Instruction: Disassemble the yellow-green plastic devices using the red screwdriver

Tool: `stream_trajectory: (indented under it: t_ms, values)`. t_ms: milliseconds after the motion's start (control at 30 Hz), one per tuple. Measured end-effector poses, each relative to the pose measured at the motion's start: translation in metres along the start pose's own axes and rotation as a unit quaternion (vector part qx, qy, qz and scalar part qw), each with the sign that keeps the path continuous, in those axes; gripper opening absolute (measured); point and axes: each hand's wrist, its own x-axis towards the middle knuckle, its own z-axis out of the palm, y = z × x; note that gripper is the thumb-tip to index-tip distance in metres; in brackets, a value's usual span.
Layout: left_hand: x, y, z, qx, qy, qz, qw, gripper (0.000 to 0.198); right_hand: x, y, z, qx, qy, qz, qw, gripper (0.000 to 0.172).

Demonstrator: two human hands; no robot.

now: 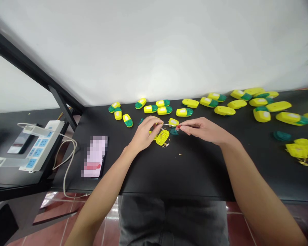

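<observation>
hands (145, 133) (204, 130): 2 | screwdriver (178, 126): 1 | phone (94, 156): 1 | white power strip (41, 147): 1

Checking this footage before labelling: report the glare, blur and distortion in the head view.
In the head view, wide-angle distortion bows the black table and stretches the forearms; the white wall is washed out by brightness; a pixelated patch hides the phone screen; the left hand, right hand and red-handled screwdriver are fairly sharp.

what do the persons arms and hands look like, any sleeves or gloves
The left hand and the right hand are bare, with no gloves. The left forearm and the right forearm have no sleeves, and no watch or bracelet shows. The only clothing in view is grey trousers.
</observation>
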Motion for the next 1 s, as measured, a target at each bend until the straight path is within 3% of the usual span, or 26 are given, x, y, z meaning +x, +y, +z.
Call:
stream_trajectory:
  t_ms: [133,333,733,900,1000]
  values:
    - [0.0,-0.001,0.0,-0.007,-0.005,-0.007,1.0,0.017,-0.001,-0.003,0.0,-0.008,-0.014,-0.003,1.0,0.063]
    - [-0.001,-0.006,0.0,-0.031,-0.009,-0.036,0.999,0.013,-0.001,0.003,0.002,0.0,-0.085,0.002,0.996,0.061]
    - [-0.006,-0.014,0.01,-0.032,0.047,-0.093,0.994,0.016,0.009,0.006,0.022,-0.118,0.047,-0.072,0.989,0.034]
    - [-0.005,-0.014,0.01,-0.033,0.076,-0.123,0.989,0.016,0.011,0.008,0.031,-0.145,0.127,-0.125,0.973,0.034]
    - [-0.003,-0.013,0.009,-0.037,0.092,-0.138,0.985,0.014,0.01,0.006,0.029,-0.124,0.093,-0.113,0.981,0.036]
